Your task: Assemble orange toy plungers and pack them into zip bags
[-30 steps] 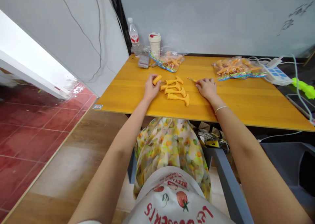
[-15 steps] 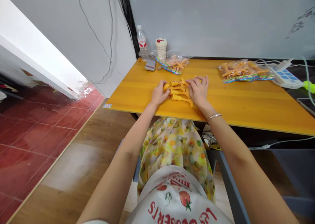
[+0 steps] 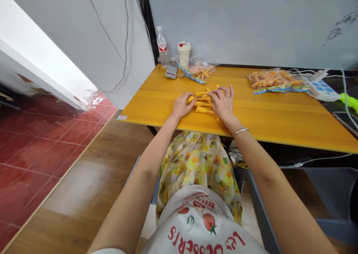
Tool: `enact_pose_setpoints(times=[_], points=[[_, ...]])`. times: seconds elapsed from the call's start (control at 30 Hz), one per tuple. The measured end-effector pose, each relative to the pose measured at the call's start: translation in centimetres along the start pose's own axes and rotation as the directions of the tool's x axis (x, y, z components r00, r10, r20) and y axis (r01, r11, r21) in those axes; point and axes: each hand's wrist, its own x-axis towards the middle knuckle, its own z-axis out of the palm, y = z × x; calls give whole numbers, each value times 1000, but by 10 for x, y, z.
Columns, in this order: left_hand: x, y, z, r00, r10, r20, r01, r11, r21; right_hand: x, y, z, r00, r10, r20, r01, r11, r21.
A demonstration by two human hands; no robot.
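The pile of moulded plastic pieces (image 3: pixel 204 104) lies on the counter (image 3: pixel 260 112), near its front edge. The left hand (image 3: pixel 182 105) rests on the pile's left end, and the right hand (image 3: pixel 221 103) lies over its right side. Directly behind the pile sits a plastic bag (image 3: pixel 199 71) of similar pieces. Farther behind and to the left stand a cup (image 3: pixel 184 54), a small box (image 3: pixel 170 72) and a bottle (image 3: pixel 161 45). Well right of the pile lies a second plastic bag (image 3: pixel 275 81), with a power strip (image 3: pixel 321 90) beyond it.
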Motion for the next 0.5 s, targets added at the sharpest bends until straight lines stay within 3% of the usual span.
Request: enact_pose_setpoints(times=[0.27,0.5], points=[[-3,5,-1,987,107,119,-122,985,120,-2,-12,16,976,-214,-38,216,975,52],[-1,1,-1,996,47,82,-54,995,87,-9,-5,19,962,-158,-221,190,972,134]])
